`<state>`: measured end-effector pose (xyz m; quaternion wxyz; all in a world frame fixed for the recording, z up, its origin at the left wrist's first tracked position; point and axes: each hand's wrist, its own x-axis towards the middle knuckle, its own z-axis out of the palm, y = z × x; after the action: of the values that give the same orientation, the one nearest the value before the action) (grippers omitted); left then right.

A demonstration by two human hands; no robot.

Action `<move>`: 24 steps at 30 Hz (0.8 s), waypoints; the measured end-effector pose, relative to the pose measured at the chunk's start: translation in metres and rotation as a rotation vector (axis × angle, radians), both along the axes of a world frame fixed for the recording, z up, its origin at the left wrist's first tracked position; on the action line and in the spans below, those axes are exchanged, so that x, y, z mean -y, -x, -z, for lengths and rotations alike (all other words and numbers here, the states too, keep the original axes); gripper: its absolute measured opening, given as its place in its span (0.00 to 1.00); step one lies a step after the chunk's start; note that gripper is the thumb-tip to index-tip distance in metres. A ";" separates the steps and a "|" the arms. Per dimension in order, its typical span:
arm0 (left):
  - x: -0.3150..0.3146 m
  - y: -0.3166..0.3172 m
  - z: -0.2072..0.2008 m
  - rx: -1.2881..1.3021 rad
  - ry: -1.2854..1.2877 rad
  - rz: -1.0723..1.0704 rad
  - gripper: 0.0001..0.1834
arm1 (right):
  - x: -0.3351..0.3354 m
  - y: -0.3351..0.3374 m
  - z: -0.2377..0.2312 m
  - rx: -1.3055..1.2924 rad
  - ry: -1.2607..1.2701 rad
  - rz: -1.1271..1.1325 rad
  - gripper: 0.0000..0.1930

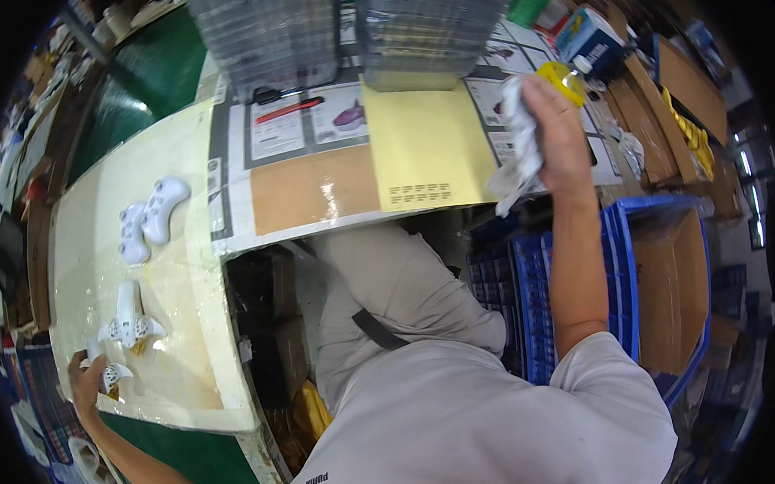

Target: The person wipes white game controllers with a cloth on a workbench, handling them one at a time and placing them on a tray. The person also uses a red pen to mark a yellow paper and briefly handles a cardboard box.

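In the head view, the left hand (86, 383) curls its fingers round a white winged piece (115, 373) at the near-left corner of the bench (186, 372); its long axis seems to point toward the far edge. The right hand's (557, 135) fingers clamp a white cloth (522, 141). Gripping the body, not the wings, looks safest.

At upper right, the blurred right hand (560, 135) partly hides what may be a white cloth (522, 154). The top edge cuts off the clear bins (262, 40).
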<state>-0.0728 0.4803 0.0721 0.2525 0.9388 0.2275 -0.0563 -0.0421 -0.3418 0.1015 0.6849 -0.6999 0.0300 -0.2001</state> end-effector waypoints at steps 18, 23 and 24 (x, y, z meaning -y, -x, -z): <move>0.050 0.119 -0.024 0.529 -0.053 -0.169 0.20 | 0.097 -0.103 0.089 0.242 0.865 0.193 0.18; 0.101 0.210 0.010 0.558 -0.205 -0.518 0.20 | 0.097 -0.061 0.134 -0.091 1.372 -0.089 0.23; 0.112 0.232 0.017 0.604 -0.112 -0.587 0.21 | 0.101 -0.056 0.133 -0.047 1.272 -0.109 0.24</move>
<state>-0.3045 0.3685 0.0554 0.2617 0.8209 0.4035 0.3079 0.0138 -0.4431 -0.0314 0.1441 -0.9744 -0.1155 -0.1283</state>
